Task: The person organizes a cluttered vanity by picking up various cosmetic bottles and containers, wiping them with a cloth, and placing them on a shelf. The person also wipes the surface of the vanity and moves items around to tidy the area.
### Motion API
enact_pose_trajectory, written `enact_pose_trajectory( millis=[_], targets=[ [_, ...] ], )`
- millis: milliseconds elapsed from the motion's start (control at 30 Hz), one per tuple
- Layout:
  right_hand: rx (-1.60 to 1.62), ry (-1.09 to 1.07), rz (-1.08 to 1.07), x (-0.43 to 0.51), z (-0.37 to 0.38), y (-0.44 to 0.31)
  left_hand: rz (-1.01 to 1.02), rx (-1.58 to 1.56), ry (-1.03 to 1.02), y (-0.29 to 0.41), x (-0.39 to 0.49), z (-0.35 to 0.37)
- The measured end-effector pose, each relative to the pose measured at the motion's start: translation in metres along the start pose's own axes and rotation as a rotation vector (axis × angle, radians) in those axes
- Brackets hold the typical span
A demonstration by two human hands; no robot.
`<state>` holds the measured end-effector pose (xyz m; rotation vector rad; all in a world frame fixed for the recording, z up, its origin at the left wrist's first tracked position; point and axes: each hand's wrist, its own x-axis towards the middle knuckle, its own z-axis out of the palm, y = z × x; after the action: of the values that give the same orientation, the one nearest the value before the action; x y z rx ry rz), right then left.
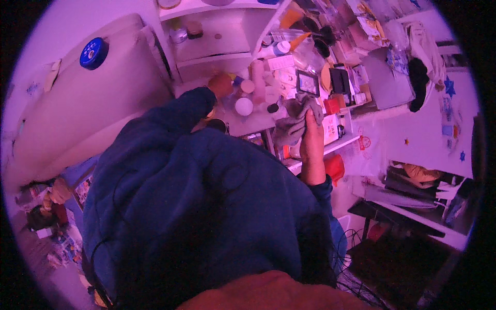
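Observation:
My right hand (pixel 312 126) grips a crumpled grey cloth (pixel 292 122) at the front of the cluttered shelf unit. To the left, my left hand (pixel 221 86) is at a group of bottles and jars; its fingers are blurred, and whether it holds anything cannot be told. Between the hands stand a round white-lidded container (pixel 244 106), a smaller round-topped one (pixel 248 86), a tall pink bottle (pixel 257 73) and a small black cap (pixel 272 108). A dark-framed picture (pixel 308 83) lies just beyond the cloth.
A blue round tin (pixel 93 53) rests on a large beige padded surface (pixel 128 77) at the left. A white shelf compartment (pixel 217 37) holds small jars. Boxes, a white bottle (pixel 282 47) and a red container (pixel 331 105) crowd the right. A black table (pixel 395 217) stands lower right.

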<state>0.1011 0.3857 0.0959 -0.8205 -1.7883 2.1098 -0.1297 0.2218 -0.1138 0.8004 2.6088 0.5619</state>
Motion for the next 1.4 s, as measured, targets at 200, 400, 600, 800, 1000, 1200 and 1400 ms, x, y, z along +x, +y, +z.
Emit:
enact_pose_trajectory(
  millis=[200,400,600,800,1000,1200,1400],
  targets=[
    [-0.120,-0.182,-0.037,0.026,0.032,-0.009,0.407,-0.391,0.239,0.010,-0.026,-0.022],
    [-0.140,-0.367,-0.105,0.061,0.076,-0.003,-0.002,-0.704,0.048,0.020,-0.059,-0.079],
    [-0.238,-0.435,-0.072,0.080,0.103,0.006,0.220,-0.386,0.556,-0.001,-0.049,-0.119],
    [-0.254,-0.439,-0.016,0.077,0.106,0.006,0.144,-0.176,0.672,-0.010,0.008,-0.125],
    [-0.200,-0.423,0.003,0.077,0.095,0.008,0.113,0.124,0.527,-0.008,0.041,-0.130],
    [-0.198,-0.413,0.004,0.078,0.087,0.016,0.128,0.154,0.439,-0.016,0.066,-0.132],
    [-0.245,-0.397,-0.058,0.077,0.086,0.019,0.184,0.383,0.337,-0.031,0.085,-0.134]
  ],
)
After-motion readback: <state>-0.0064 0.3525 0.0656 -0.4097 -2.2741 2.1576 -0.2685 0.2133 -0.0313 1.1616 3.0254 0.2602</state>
